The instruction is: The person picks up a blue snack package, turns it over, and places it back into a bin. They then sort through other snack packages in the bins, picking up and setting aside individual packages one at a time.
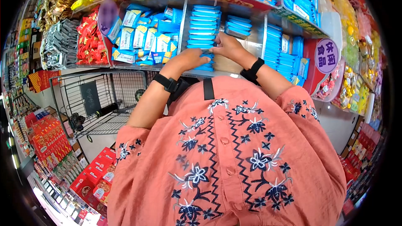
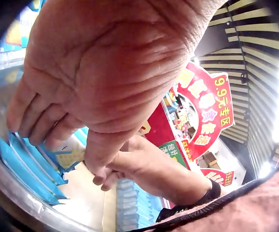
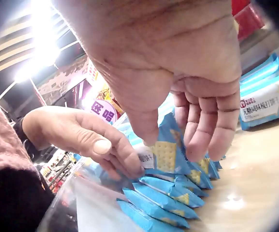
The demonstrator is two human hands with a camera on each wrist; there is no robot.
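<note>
In a shelf compartment stands a row of blue cracker packets (image 1: 204, 25), lined up one behind another. My right hand (image 1: 230, 50) reaches over the near part of the row. In the right wrist view its thumb and fingers pinch an upright blue cracker packet (image 3: 166, 157) with a cracker picture on it. My left hand (image 1: 187, 61) lies at the left side of the row, its fingertips on the packets' ends and its thumb pointing toward the right hand. Below both hands, several packets (image 3: 154, 208) lean in line at the front.
A shorter stack of blue packets (image 1: 238, 26) sits to the right on the compartment floor. Clear dividers (image 1: 183, 25) separate the compartments. Loose blue packets (image 1: 142, 35) fill the left bin, red-wrapped sweets (image 1: 90, 37) beyond. A wire shopping cart (image 1: 100, 96) stands at the left below the shelf.
</note>
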